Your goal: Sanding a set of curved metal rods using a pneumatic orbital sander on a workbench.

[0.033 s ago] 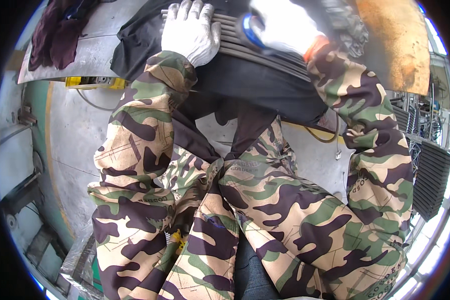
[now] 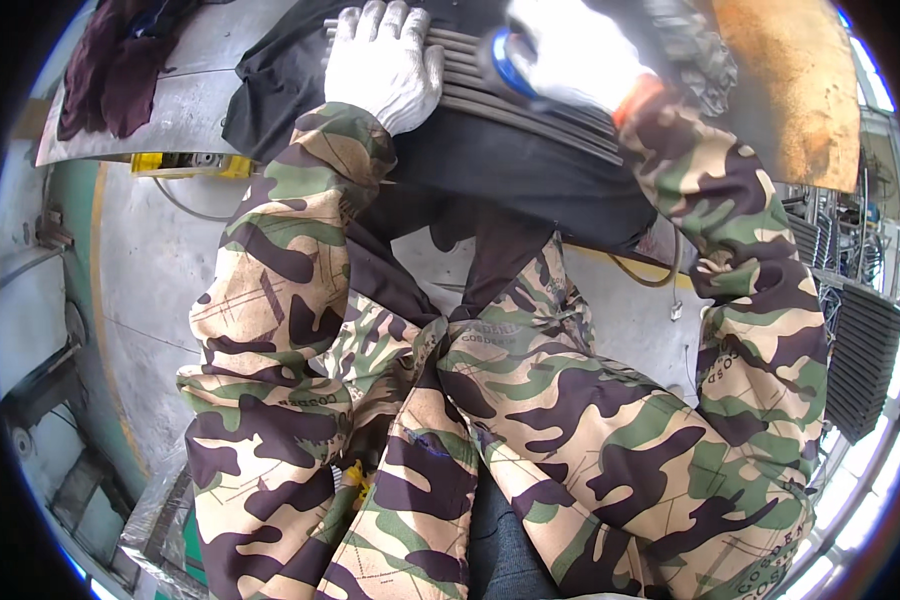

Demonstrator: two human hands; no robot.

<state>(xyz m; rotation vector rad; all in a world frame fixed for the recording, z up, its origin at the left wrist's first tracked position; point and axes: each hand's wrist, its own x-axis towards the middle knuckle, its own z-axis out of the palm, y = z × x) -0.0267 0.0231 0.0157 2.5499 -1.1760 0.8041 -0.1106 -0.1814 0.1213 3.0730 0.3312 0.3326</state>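
Touching rods (image 2: 460,72): left hand (image 2: 385,68), sleeve (image 2: 270,330) lettered.

Right hand (image 2: 582,58) and blue tool (image 2: 508,68) slightly rightward.

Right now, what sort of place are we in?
Probably a metalworking workshop or factory floor. Grey rods lie on black cloth under the gloved left hand, the right hand holds a blue-edged round tool, and a dark ribbed piece shows at far right.
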